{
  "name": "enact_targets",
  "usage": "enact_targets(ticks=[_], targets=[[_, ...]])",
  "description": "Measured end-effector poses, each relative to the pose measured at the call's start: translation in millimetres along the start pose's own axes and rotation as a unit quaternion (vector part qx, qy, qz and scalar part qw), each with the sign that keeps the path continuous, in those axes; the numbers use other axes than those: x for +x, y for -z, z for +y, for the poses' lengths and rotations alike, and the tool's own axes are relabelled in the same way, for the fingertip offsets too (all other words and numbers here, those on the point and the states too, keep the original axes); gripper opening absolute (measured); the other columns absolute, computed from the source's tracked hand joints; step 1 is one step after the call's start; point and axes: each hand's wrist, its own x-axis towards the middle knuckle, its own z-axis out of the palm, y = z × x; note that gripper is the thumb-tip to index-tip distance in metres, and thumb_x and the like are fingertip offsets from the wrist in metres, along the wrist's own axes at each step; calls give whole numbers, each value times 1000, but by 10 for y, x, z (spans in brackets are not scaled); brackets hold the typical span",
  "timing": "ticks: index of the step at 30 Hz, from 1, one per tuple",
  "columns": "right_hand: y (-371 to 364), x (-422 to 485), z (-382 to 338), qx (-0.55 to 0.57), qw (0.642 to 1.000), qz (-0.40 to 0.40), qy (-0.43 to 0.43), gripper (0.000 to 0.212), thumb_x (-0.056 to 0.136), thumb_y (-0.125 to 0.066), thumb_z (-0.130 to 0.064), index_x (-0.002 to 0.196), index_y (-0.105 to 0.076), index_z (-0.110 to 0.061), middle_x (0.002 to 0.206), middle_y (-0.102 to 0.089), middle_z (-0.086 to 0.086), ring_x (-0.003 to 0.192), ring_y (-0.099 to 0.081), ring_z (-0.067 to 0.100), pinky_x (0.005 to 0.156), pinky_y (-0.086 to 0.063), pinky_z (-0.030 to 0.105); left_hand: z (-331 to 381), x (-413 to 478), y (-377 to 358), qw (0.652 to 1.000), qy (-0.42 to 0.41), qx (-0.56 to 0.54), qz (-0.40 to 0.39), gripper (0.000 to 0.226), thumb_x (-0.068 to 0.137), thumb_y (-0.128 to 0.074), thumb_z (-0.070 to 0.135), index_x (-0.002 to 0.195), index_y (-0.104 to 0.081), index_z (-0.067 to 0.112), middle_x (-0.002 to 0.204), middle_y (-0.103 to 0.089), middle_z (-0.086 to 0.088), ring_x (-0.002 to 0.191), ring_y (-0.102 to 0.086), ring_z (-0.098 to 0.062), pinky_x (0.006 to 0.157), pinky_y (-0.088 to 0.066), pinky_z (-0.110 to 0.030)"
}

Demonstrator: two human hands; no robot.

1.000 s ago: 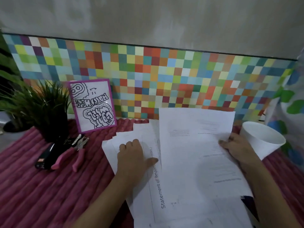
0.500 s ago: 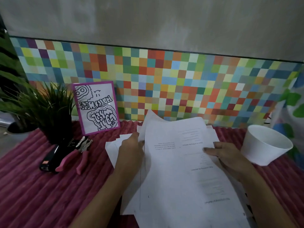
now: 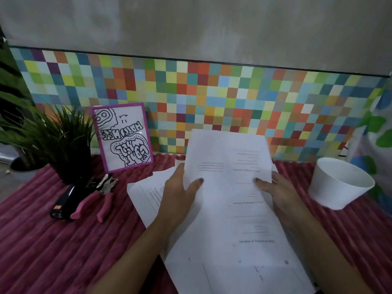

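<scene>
A stack of white printed sheets [image 3: 228, 166] is held up off the table, its top edge tilted toward the tiled wall. My left hand [image 3: 180, 194] pinches the stack's left edge, thumb on the front and fingers behind. On the stack's right edge, my right hand [image 3: 273, 192] grips the same way. More loose printed sheets [image 3: 146, 194] lie fanned out underneath on the pink ribbed cloth [image 3: 53, 240], partly hidden by my arms and the lifted stack.
Pink-handled pliers [image 3: 99, 200] and a black stapler [image 3: 63, 202] lie at the left. Behind them stand a dark potted plant [image 3: 61, 141] and a purple-framed drawing [image 3: 123, 136]. A white paper cup [image 3: 337, 183] sits at the right. A multicoloured tiled wall [image 3: 212, 98] closes the back.
Both hands moved from pressing sheets flat on the table to gripping the stack's side edges, and the stack has risen and tilted toward the wall.
</scene>
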Motion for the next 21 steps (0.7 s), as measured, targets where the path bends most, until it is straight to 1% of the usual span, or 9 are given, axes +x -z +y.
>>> enact_targets(ticks=[4, 7, 8, 10, 12, 14, 15, 17, 21], targets=[[74, -36, -125, 2, 999, -33, 34, 40, 79, -72, -2, 117, -63, -9, 105, -74, 11, 92, -72, 32, 66, -60, 35, 113, -64, -61, 986, 1, -165, -7, 38, 94, -53, 2, 124, -55, 25, 116, -67, 13, 108, -63, -2, 90, -49, -18], [244, -15, -184, -44, 998, -40, 33, 37, 78, -70, 4, 115, -66, -4, 105, -74, 12, 91, -73, 30, 68, -60, 31, 148, -58, -81, 972, 69, -217, -50, 33, 96, -51, 4, 124, -58, 20, 117, -68, 8, 109, -64, -12, 91, -49, -28], [321, 5, -198, -68, 997, -24, 34, 35, 78, -69, 5, 112, -67, -1, 104, -74, 14, 88, -73, 29, 69, -60, 31, 135, -29, -41, 978, 79, -187, -53, 27, 96, -51, 9, 121, -59, 18, 114, -69, 6, 107, -63, -15, 87, -48, -28], [469, 27, -241, -133, 991, 0, 35, 25, 80, -69, 2, 105, -70, -1, 98, -75, 13, 79, -74, 25, 66, -60, 29, 77, 33, 97, 997, 68, 29, -17, 26, 96, -54, 28, 118, -59, 15, 114, -66, 3, 108, -59, -19, 86, -45, -28], [580, 34, -287, -180, 983, 4, 32, 15, 86, -65, 1, 99, -69, -3, 91, -76, 5, 72, -73, 21, 62, -60, 26, -30, 34, 241, 949, 68, 308, 1, 60, 85, -61, 51, 128, -48, 11, 127, -54, -5, 119, -48, -26, 95, -41, -37], [646, 41, -305, -226, 974, 15, 24, 14, 89, -61, 1, 101, -63, -7, 91, -70, -4, 77, -67, 21, 69, -53, 28, -53, -12, 295, 896, 127, 423, -48, 88, 71, -66, 65, 130, -38, 7, 128, -46, -10, 121, -42, -31, 95, -40, -41], [670, 51, -312, -248, 968, 24, 17, 16, 90, -61, 1, 103, -60, -9, 96, -64, -3, 85, -60, 22, 77, -47, 31, -55, -30, 288, 890, 149, 426, -69, 92, 65, -70, 67, 126, -37, 6, 125, -45, -11, 119, -42, -31, 93, -40, -39], [732, 82, -308, -253, 967, 16, -2, 16, 89, -61, 4, 97, -59, -9, 105, -61, 0, 91, -58, 24, 82, -42, 33, -71, -31, 254, 910, 158, 375, -77, 88, 62, -79, 58, 119, -38, 6, 120, -45, -11, 113, -47, -31, 85, -40, -34], [715, 75, -254, -218, 975, -24, -32, 21, 83, -61, 10, 99, -71, -1, 102, -74, 16, 85, -71, 36, 78, -55, 37, -71, -9, 227, 951, 163, 255, -66, 68, 70, -83, 33, 120, -44, 8, 106, -52, -1, 98, -53, -24, 75, -38, -27]])
